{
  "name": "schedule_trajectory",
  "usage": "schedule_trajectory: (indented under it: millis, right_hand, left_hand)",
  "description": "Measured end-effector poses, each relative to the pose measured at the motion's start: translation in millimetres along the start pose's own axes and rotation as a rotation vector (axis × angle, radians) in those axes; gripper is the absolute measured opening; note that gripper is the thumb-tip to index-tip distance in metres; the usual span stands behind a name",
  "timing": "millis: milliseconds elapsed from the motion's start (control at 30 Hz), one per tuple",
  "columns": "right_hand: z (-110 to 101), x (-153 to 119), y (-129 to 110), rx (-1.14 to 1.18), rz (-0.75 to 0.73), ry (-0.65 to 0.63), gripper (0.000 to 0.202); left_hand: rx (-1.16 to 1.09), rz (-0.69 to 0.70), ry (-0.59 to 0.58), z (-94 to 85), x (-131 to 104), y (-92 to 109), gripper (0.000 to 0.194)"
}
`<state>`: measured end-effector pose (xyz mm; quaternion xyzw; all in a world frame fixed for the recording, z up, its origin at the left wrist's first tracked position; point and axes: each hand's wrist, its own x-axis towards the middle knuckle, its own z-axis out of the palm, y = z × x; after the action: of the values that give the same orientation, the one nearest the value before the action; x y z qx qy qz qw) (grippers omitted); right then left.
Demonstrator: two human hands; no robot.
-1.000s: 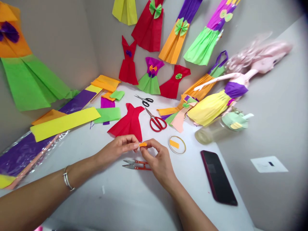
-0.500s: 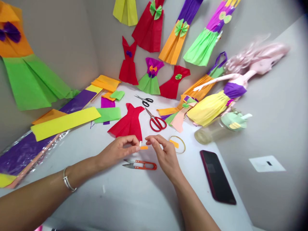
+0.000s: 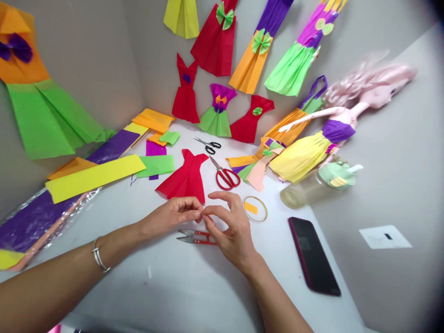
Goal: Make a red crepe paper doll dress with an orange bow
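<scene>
My left hand is closed in a pinch above the table, thumb against index finger. The small orange paper strip seen in it a moment ago is now covered by fingertips. Thumb and finger of my right hand pinch at the same spot, touching the left fingertips, while its index finger is raised. Just behind the hands lies a red paper dress. Orange-handled thread snips lie under the hands, their handle partly hidden by the right one. A roll of tape with an orange paper piece inside rests to the right.
Red scissors and black scissors lie farther back. Coloured paper is piled left. A phone, a bottle and a doll are at right. Paper dresses hang on the walls.
My right hand has moved left and its fingertips have closed against the left hand's. The orange strip is now hidden, and the right hand covers the snips' handle end.
</scene>
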<state>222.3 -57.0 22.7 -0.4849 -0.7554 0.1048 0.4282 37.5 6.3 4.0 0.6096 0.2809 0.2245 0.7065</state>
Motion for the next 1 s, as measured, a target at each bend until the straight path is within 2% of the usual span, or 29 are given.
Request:
schedule_trajectory:
  millis: [100, 200, 300, 367, 500, 567, 667, 1000]
  right_hand:
    - [-1.4, -0.2, 0.0, -0.122, -0.139, 0.002, 0.015]
    - [-0.5, 0.1, -0.1, -0.165, -0.213, -0.051, 0.017]
    - [1.8, 0.8, 1.8, -0.213, -0.235, -0.102, 0.013]
    - [3.1, 1.1, 4.6, -0.249, -0.196, -0.08, 0.011]
    - [3.0, -0.3, 9.4, -0.218, -0.031, 0.056, 0.009]
    - [2.4, -1.3, 9.4, -0.183, -0.022, 0.09, 0.01]
    - [3.3, -1.6, 7.5, -0.172, -0.069, 0.046, 0.018]
    - [5.6, 0.8, 7.0, -0.102, -0.069, -0.058, 0.016]
  left_hand:
    - [-0.006, -0.003, 0.083, -1.1, 0.2, 3.5, 0.02]
    - [-0.076, -0.006, 0.17, -2.7, -0.1, 6.0, 0.019]
    - [-0.142, -0.007, 0.209, -5.4, 0.4, 6.2, 0.018]
    - [-0.138, 0.002, 0.217, -6.2, 0.5, 5.9, 0.018]
    - [-0.052, 0.014, 0.208, -4.1, -1.6, 7.2, 0.016]
    - [0.001, 0.011, 0.192, -2.5, -2.7, 8.3, 0.016]
    - [0.06, 0.006, 0.169, -1.0, -2.9, 8.7, 0.018]
    - [0.045, -0.051, 0.091, -0.7, -3.7, 6.5, 0.021]
